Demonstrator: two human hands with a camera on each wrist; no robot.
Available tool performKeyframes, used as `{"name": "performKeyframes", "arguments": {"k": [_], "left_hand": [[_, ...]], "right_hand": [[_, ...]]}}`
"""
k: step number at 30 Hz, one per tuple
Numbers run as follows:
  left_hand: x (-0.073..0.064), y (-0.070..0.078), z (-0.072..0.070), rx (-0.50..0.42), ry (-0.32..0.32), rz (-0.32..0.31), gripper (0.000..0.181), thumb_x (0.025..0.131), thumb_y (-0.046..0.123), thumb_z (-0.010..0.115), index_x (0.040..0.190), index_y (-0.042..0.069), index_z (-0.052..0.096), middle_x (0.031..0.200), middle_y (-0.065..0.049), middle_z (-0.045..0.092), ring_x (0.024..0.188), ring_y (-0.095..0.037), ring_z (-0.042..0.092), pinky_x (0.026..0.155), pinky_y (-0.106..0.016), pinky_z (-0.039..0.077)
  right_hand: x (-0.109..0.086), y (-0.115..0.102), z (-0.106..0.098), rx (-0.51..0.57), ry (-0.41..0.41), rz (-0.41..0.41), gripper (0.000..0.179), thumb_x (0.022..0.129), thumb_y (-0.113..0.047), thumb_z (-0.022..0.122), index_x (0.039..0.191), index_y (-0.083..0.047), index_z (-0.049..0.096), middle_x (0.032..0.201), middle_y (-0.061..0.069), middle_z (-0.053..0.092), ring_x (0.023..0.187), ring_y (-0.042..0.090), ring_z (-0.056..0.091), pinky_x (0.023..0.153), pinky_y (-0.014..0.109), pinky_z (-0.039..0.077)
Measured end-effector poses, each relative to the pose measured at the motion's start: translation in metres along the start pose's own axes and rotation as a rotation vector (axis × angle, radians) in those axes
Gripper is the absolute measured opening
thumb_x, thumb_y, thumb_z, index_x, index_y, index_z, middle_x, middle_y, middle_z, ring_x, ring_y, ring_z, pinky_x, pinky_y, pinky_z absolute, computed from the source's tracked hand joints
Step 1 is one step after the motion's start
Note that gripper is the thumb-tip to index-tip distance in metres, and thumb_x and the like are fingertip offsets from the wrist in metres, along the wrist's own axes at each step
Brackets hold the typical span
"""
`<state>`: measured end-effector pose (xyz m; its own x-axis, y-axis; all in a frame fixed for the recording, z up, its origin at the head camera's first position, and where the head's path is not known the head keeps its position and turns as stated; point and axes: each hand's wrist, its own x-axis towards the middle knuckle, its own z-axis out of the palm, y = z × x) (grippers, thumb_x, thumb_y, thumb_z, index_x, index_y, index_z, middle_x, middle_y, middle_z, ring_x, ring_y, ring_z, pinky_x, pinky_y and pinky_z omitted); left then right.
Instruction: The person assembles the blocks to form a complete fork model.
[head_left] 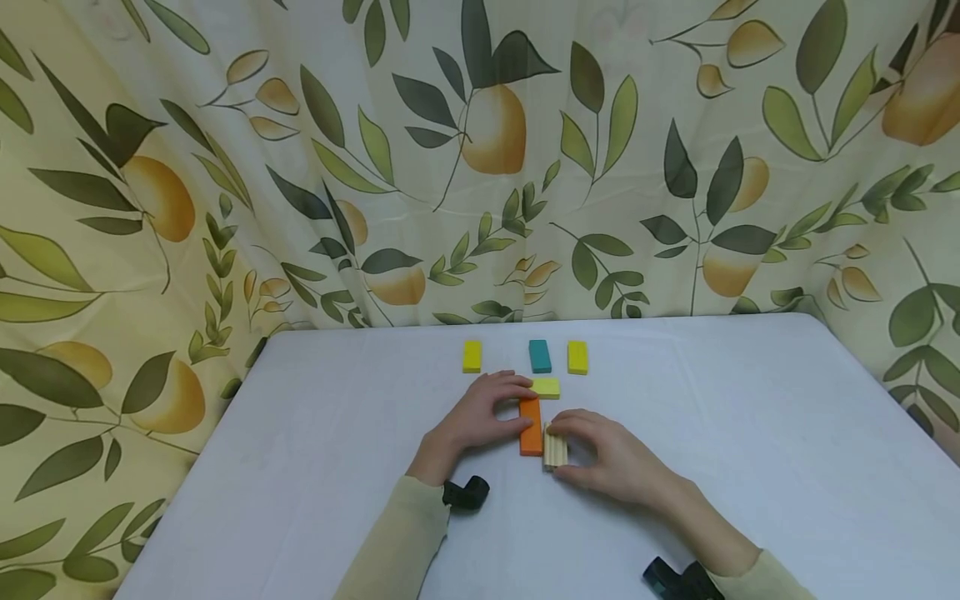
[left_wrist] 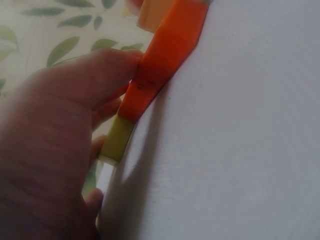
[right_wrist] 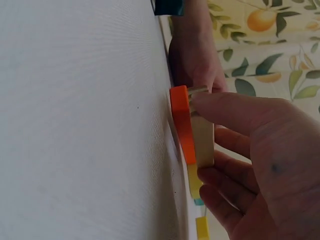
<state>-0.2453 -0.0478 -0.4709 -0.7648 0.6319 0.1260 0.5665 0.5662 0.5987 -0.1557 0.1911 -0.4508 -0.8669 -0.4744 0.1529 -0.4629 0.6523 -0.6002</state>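
In the head view an orange block lies lengthwise on the white table, a yellow block crosswise at its far end. My left hand holds the orange block, thumb against its left side and fingers bent over toward the far end. The left wrist view shows that thumb right at the orange side. With my right hand I grip a pale, grooved wooden piece, thumb at the near end and fingertips at the far end. Its long side stands close beside the orange block in the right wrist view.
Farther back on the white table lie a yellow block, a teal block and another yellow block, spaced in a row. Behind the table's far edge hangs a fruit-and-leaf patterned cloth.
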Motion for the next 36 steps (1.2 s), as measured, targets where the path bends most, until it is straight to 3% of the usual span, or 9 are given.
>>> {"name": "performKeyframes", "arguments": {"k": [11,18,36], "left_hand": [[-0.001,0.003,-0.001,0.000,0.000,-0.007,0.038,0.094,0.036,0.071,0.130,0.025,0.069,0.142,0.011,0.056,0.144,-0.016,0.035,0.121,-0.046,0.020],[-0.001,0.004,-0.003,-0.008,-0.004,0.000,0.038,0.093,0.032,0.072,0.130,0.023,0.070,0.142,0.009,0.057,0.143,-0.016,0.035,0.122,-0.042,0.018],[-0.001,0.004,-0.003,-0.005,-0.012,-0.010,0.038,0.094,0.032,0.071,0.131,0.023,0.069,0.142,0.009,0.057,0.144,-0.015,0.034,0.122,-0.042,0.017]], "right_hand": [[0.000,-0.013,-0.003,0.041,-0.025,-0.025,0.049,0.080,-0.022,0.087,0.125,-0.017,0.067,0.125,-0.008,0.063,0.120,0.019,0.057,0.103,0.047,0.049],[-0.001,-0.019,0.000,0.076,-0.033,-0.089,0.048,0.079,-0.020,0.088,0.122,-0.020,0.066,0.123,-0.013,0.063,0.121,0.016,0.057,0.104,0.046,0.048],[-0.005,-0.028,0.008,0.047,-0.099,-0.113,0.045,0.080,-0.026,0.087,0.119,-0.021,0.066,0.122,-0.014,0.061,0.115,0.014,0.058,0.103,0.046,0.047]]}}
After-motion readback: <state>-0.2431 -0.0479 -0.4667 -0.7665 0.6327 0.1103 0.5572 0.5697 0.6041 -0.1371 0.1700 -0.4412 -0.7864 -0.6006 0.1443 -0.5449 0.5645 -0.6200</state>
